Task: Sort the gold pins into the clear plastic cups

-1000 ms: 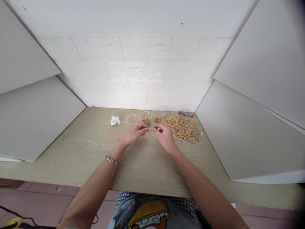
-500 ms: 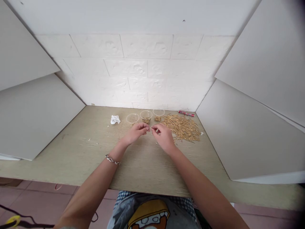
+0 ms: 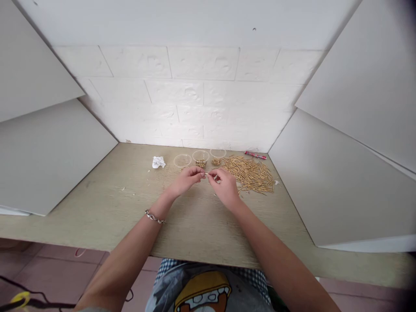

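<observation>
My left hand (image 3: pixel 189 179) and my right hand (image 3: pixel 223 183) meet over the middle of the table, fingertips almost touching. Between them is a small, thin metal piece (image 3: pixel 206 174), pinched from both sides; its exact kind is too small to make out. Just right of my right hand spreads a pile of thin gold-coloured metal rods (image 3: pixel 251 173). Behind the hands stand a clear cup with small gold pieces (image 3: pixel 200 163) and another clear cup (image 3: pixel 216 161) with some more. A clear round container (image 3: pixel 182 160) is beside them on the left.
Crumpled white tissue (image 3: pixel 158 162) lies left of the containers. A red tube-like marker (image 3: pixel 255 155) rests behind the rod pile. Grey-white panels (image 3: pixel 344 182) wall in both sides, and a white brick-pattern wall (image 3: pixel 182 93) closes the back of the wooden table (image 3: pixel 201 234).
The whole view has shifted very slightly. Both hands keep their pinch on the small metal piece, with hardly any visible movement.
</observation>
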`<action>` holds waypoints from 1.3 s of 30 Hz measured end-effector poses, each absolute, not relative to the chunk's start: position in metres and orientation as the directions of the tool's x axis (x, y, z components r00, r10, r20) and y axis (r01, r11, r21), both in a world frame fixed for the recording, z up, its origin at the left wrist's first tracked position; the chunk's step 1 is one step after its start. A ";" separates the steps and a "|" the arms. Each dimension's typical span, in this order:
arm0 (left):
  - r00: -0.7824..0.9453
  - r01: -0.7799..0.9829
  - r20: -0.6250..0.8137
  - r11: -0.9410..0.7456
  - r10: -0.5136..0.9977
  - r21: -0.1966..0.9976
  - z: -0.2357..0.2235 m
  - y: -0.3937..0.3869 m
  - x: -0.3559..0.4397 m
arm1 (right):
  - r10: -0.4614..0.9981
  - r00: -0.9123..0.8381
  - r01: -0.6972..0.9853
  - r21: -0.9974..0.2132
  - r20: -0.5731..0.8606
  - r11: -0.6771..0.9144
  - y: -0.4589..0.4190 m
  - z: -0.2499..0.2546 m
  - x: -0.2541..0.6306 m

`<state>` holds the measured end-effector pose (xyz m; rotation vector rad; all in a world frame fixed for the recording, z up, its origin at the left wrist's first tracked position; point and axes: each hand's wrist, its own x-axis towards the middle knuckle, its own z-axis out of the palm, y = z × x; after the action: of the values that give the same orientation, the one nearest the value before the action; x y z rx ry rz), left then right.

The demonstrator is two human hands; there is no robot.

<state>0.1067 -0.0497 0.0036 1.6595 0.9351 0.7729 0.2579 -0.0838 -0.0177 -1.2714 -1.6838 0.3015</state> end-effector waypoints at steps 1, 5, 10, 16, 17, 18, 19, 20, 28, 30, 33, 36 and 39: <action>0.490 0.207 0.044 -0.166 0.870 0.964 0.003 -0.049 0.107 | 0.841 0.015 0.604 -0.676 0.540 0.423 -0.084 -0.018 0.258; 0.496 0.228 0.051 -0.186 0.867 0.956 0.000 -0.048 0.107 | 0.841 0.009 0.604 -0.673 0.541 0.426 -0.084 -0.018 0.258; 0.497 0.240 0.056 -0.199 0.866 0.950 -0.001 -0.048 0.106 | 0.845 0.003 0.613 -0.668 0.536 0.422 -0.084 -0.019 0.258; 0.486 0.289 0.059 -0.224 0.872 0.931 -0.003 -0.047 0.106 | 0.852 -0.025 0.642 -0.644 0.523 0.415 -0.083 -0.019 0.258; 0.482 0.309 0.056 -0.230 0.874 0.923 -0.004 -0.046 0.106 | 0.855 -0.027 0.648 -0.642 0.518 0.410 -0.083 -0.018 0.258; 0.479 0.330 0.055 -0.238 0.876 0.913 -0.004 -0.046 0.106 | 0.858 -0.027 0.652 -0.642 0.513 0.405 -0.084 -0.018 0.258; 0.476 0.350 0.056 -0.248 0.878 0.903 -0.004 -0.046 0.106 | 0.860 -0.027 0.651 -0.644 0.509 0.402 -0.084 -0.018 0.258; 0.473 0.365 0.061 -0.259 0.879 0.894 -0.004 -0.045 0.105 | 0.861 -0.027 0.648 -0.647 0.508 0.402 -0.084 -0.018 0.258; 0.465 0.388 0.087 -0.291 0.881 0.874 -0.002 -0.047 0.104 | 0.864 -0.032 0.591 -0.687 0.503 0.422 -0.081 -0.023 0.258; 0.469 0.383 0.094 -0.298 0.878 0.874 -0.003 -0.047 0.103 | 0.870 -0.026 0.577 -0.703 0.493 0.416 -0.081 -0.023 0.258; 0.479 0.368 0.104 -0.306 0.872 0.878 -0.005 -0.045 0.103 | 0.875 -0.020 0.560 -0.719 0.484 0.411 -0.081 -0.022 0.258; 0.481 0.366 0.123 -0.326 0.868 0.872 -0.008 -0.044 0.102 | 0.876 -0.023 0.548 -0.727 0.482 0.414 -0.081 -0.021 0.258; 0.483 0.365 0.148 -0.352 0.863 0.862 -0.010 -0.043 0.101 | 0.876 -0.030 0.539 -0.730 0.482 0.420 -0.081 -0.020 0.258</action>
<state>0.1015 -0.0426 -0.0100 1.9251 1.0191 0.7834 0.2579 -0.0814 -0.0201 -1.2431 -1.6996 0.4331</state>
